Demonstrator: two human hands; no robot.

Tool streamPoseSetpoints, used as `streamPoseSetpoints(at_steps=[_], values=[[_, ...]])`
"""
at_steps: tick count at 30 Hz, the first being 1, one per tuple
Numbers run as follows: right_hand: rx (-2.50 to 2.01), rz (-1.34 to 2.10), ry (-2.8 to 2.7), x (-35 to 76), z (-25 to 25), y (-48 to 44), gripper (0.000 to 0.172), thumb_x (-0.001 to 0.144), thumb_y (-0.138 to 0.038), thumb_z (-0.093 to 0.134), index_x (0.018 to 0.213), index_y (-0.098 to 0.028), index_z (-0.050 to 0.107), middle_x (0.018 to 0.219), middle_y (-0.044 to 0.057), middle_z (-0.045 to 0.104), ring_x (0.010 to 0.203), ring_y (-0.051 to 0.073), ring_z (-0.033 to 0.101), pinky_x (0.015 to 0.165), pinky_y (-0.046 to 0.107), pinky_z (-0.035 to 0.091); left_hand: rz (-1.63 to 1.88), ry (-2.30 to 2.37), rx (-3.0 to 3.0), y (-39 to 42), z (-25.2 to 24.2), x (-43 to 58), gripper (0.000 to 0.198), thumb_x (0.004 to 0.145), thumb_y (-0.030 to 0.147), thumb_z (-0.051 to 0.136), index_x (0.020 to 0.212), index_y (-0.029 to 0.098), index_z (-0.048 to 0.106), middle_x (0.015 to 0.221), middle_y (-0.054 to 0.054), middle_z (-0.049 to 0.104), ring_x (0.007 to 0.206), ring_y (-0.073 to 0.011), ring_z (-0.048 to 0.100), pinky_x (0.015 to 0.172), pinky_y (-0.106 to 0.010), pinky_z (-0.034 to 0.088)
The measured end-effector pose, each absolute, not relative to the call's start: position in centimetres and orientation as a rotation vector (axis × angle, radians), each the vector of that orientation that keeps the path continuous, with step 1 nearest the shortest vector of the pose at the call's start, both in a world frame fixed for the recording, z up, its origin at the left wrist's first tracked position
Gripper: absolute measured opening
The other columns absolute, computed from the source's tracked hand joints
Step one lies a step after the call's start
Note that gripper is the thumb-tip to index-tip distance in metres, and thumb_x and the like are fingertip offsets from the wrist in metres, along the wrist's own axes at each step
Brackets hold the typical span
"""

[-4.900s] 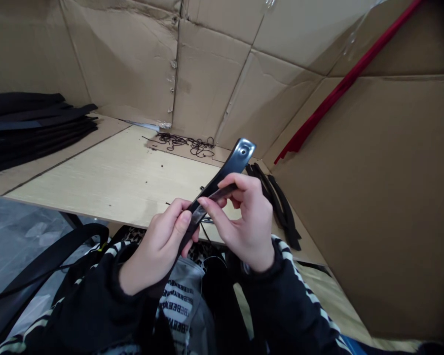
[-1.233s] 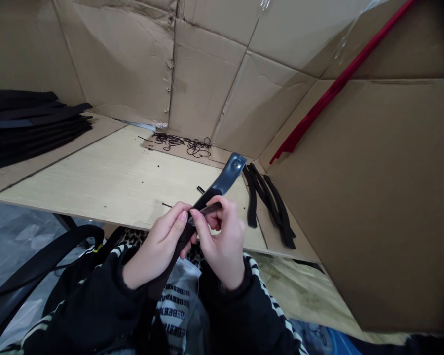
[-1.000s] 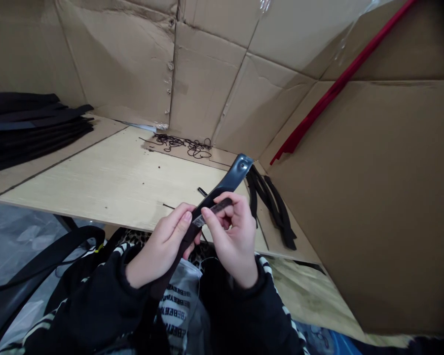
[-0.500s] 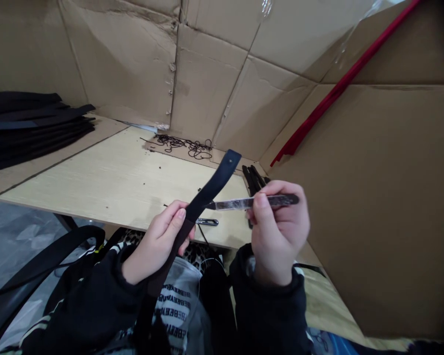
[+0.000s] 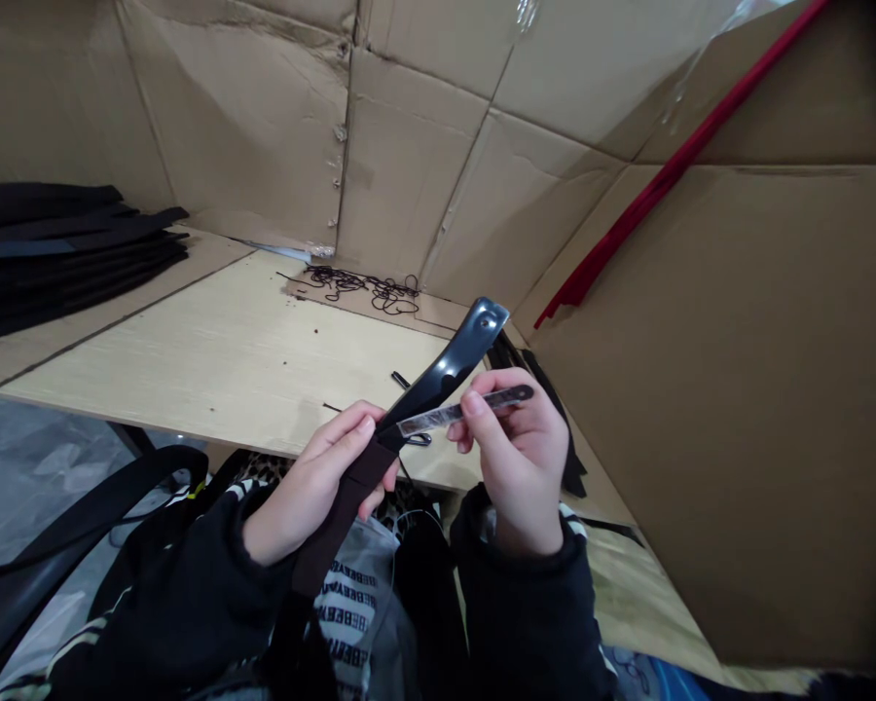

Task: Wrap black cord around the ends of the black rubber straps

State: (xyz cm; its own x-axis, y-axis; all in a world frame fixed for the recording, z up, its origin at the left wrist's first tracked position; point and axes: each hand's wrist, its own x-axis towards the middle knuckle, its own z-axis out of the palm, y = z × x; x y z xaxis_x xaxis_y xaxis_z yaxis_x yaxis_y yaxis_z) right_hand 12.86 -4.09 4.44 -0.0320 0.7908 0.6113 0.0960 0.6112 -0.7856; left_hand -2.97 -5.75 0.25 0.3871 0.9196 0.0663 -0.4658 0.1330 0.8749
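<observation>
My left hand (image 5: 321, 477) is closed around a dark strap (image 5: 336, 526) of brown-black fabric. From its upper end a glossy black strip (image 5: 453, 365) with a small hole near the tip sticks up to the right. Between the thumb and fingers of my right hand (image 5: 518, 453) is a slim flat tool (image 5: 507, 397), dark and wrapped in clear tape. Its narrow end meets the strap just beside my left thumb, where the glossy strip leaves the fabric; the very tip is hidden. Behind the strap, small thread snips (image 5: 418, 440) lie partly covered on the table.
Dark straps are stacked (image 5: 65, 243) at the far left, and more black strips (image 5: 565, 438) lie behind my right hand. Loose black thread (image 5: 365, 287) is heaped along the back of the table (image 5: 190, 341). Cardboard walls (image 5: 423, 146) enclose it; a red strip (image 5: 672, 175) hangs on the right.
My right hand has moved left and brought the tool's end down to the strap by my left thumb. The strap has turned, showing a glossy inner face, and its tip has shifted right.
</observation>
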Motion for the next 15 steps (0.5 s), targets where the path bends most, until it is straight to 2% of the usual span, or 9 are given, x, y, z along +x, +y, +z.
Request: streamPoseSetpoints(at_steps=[15], values=[[-0.776, 0.683, -1.512, 13.03, 4.27, -4.19, 0.008, 0.085, -0.022, 0.059, 0.081, -0.017, 0.055, 0.057, -0.005, 0.055, 0.047, 0.006, 0.054, 0.042, 0.014, 0.045, 1.094, 0.58, 1.007, -5.67, 0.07, -2.98, 0.02, 0.093, 0.037, 0.037, 0.091, 0.022, 0.049, 0.059, 0.003, 0.058, 0.038, -0.0049, 0.043, 0.04, -0.017, 0.03]])
